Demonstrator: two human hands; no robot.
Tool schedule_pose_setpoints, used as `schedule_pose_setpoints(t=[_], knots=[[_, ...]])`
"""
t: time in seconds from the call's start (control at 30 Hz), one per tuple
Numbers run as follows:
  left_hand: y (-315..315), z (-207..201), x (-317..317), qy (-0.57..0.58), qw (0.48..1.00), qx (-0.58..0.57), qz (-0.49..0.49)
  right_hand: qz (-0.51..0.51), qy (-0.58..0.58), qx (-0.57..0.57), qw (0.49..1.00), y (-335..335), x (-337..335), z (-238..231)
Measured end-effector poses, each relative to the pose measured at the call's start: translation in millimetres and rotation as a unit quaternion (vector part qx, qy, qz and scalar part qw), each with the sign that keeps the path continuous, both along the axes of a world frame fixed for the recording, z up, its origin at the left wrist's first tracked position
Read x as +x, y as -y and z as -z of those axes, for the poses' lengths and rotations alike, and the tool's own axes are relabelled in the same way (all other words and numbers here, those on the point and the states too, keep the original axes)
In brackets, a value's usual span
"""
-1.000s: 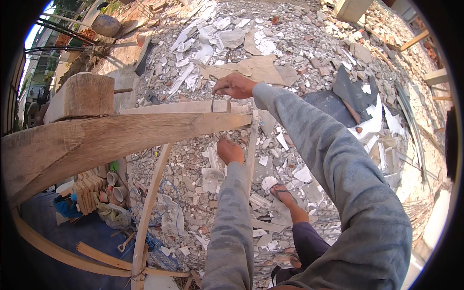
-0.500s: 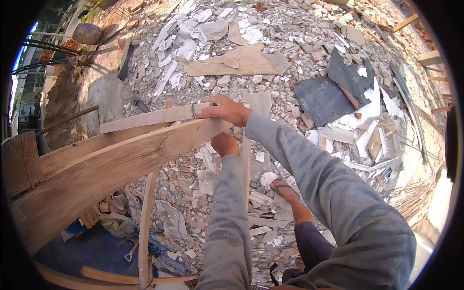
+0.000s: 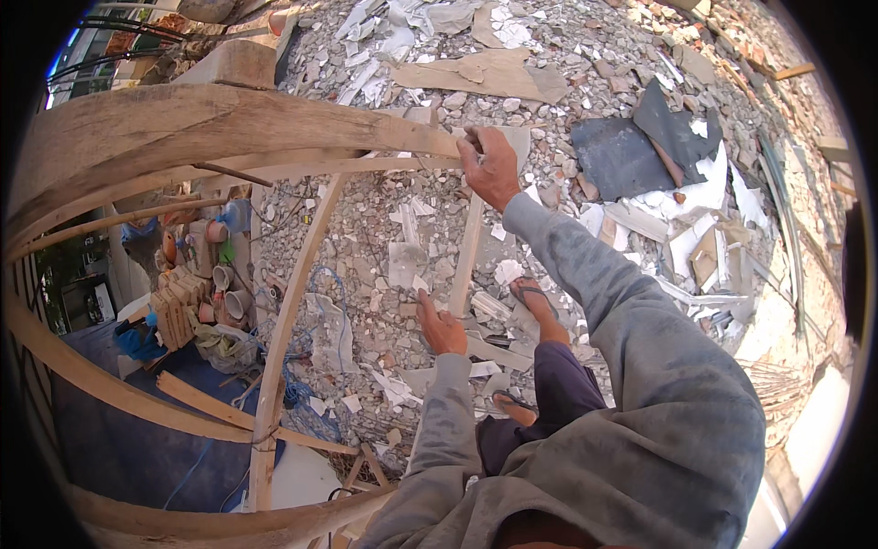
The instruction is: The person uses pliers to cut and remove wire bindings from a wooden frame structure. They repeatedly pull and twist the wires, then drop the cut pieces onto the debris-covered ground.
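Note:
A long wooden beam (image 3: 274, 123) comes in from the left, its narrow end under my right hand (image 3: 494, 169). The fingers and thumb of that hand are bent around the beam's end. A second, thinner beam (image 3: 384, 165) runs just below it. Beneath my right hand a wooden post (image 3: 467, 256) slants down toward the rubble. My left hand (image 3: 443, 327) hangs lower, beside the post's lower part, with its fingers apart and nothing in them.
Broken rubble (image 3: 512, 110) covers the ground, with dark sheets (image 3: 613, 160) and white shards at the right. Lower left stand another wooden post (image 3: 297, 302), curved rails (image 3: 119, 371), a blue tarp (image 3: 101, 439) and several clay pots (image 3: 224, 277). My sandalled feet (image 3: 540, 306) stand on debris.
My left hand has let go of the beam and dropped lower. The beam now sits higher in view at a different angle. My right hand has shifted right, onto the beam's end.

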State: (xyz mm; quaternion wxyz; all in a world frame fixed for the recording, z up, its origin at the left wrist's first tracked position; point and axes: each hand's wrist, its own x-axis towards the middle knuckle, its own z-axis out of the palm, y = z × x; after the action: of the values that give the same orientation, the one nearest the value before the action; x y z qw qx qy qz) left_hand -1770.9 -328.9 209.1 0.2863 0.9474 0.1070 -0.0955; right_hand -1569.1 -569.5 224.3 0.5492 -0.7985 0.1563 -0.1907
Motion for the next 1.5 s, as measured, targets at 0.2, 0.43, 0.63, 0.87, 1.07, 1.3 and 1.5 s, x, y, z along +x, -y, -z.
schedule_pose_setpoints(t=[0.2, 0.43, 0.63, 0.87, 1.07, 1.3, 1.5], knots=[[-28.3, -112.0, -85.3, -0.039, 0.969, -0.102, 0.221, -0.398, 0.116, -0.297, 0.86, -48.5, -182.8, -78.3], [-122.7, -191.7, -191.2, -0.026, 0.957, -0.163, 0.237, -0.529, -0.146, -0.013, 0.836, -75.9, -341.8, -130.3], [-187.5, -235.0, -298.3, 0.088, 0.953, -0.208, 0.203, -0.452, -0.227, -0.022, 0.862, -100.9, -471.0, -156.3], [-337.3, -260.1, -296.8, 0.138, 0.985, -0.099, 0.027, -0.344, -0.204, -0.177, 0.899, -117.6, -554.4, -122.1], [-395.9, -247.5, -287.7, 0.168, 0.983, 0.073, -0.027, -0.345, -0.247, -0.215, 0.88, -181.7, -569.4, -32.1], [-456.3, -182.5, -274.9, -0.017, 0.994, 0.089, -0.059, -0.351, -0.469, 0.278, 0.761, -358.1, -574.6, 19.9], [-479.6, -183.2, -293.2, -0.072, 0.991, 0.109, 0.019, -0.434, -0.383, 0.308, 0.755, -402.0, -573.2, 6.9]])
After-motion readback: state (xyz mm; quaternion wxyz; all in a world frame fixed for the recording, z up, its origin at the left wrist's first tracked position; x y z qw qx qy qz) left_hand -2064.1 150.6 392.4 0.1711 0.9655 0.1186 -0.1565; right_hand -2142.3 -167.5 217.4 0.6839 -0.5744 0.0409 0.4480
